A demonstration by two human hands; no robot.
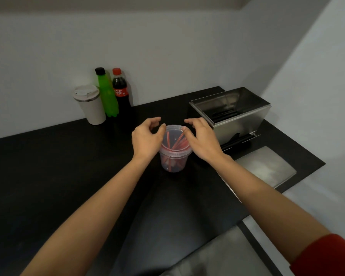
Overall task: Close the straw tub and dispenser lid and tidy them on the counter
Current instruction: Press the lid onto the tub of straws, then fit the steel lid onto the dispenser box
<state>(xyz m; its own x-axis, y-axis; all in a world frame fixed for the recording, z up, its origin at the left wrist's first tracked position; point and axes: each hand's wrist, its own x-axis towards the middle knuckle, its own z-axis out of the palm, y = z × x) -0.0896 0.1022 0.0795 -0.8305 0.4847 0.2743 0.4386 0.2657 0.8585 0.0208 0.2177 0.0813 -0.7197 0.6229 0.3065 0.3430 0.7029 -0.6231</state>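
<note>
A clear plastic straw tub (174,156) holding several red straws stands upright in the middle of the black counter (68,166), with a clear lid (174,134) lying on its rim. My left hand (146,136) curves over the left side of the lid, thumb touching its edge. My right hand (201,139) does the same on the right side, fingers spread. The steel straw dispenser (233,114) stands open at the right rear, black straws inside and in its front slot. Its flat steel lid (267,166) lies on the counter in front of it.
At the back left by the wall stand a white travel mug (89,105), a green bottle (107,94) and a cola bottle (121,92). The counter ends at the right beside the steel lid and at the near right, where a grey floor shows.
</note>
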